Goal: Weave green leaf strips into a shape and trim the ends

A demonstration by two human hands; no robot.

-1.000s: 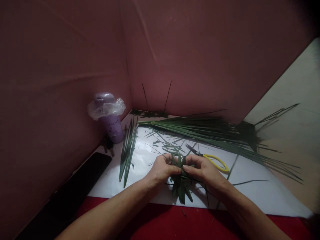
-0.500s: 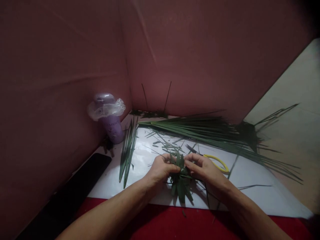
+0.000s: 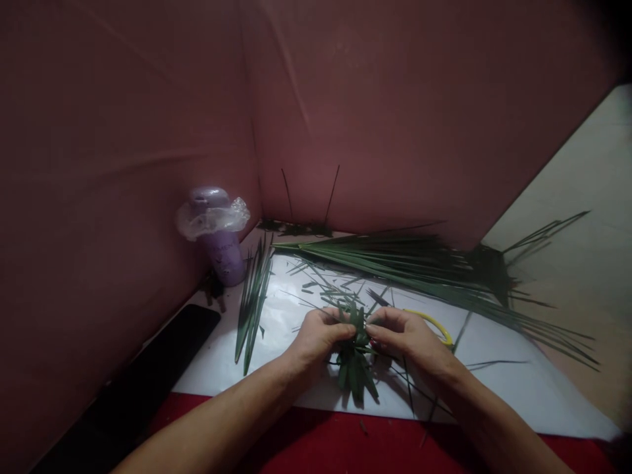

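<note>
A green piece woven from palm leaf strips (image 3: 356, 375), with cut ends spreading out like petals, is between my two hands above the white sheet. My left hand (image 3: 326, 332) grips its left side, the thumb lying across the middle. On the other side my right hand (image 3: 402, 332) has thumb and index finger pinched together at the piece's right edge, seemingly on a leaf strip. Long thin strips trail from the piece below my right hand. Scissors with yellow handles (image 3: 434, 324) lie just behind my right hand, which partly hides them.
A large palm frond (image 3: 385, 258) spans the back of the white sheet (image 3: 217, 362). Loose leaf strips (image 3: 254, 303) and small cuttings (image 3: 326, 286) lie to the left and centre. A purple tumbler (image 3: 224, 253) in plastic wrap and a dark flat object (image 3: 182, 339) stand left.
My right thumb and index finger have drawn closer together at the piece's edge. The woven piece has turned slightly in my hands. The view has shifted a little.
</note>
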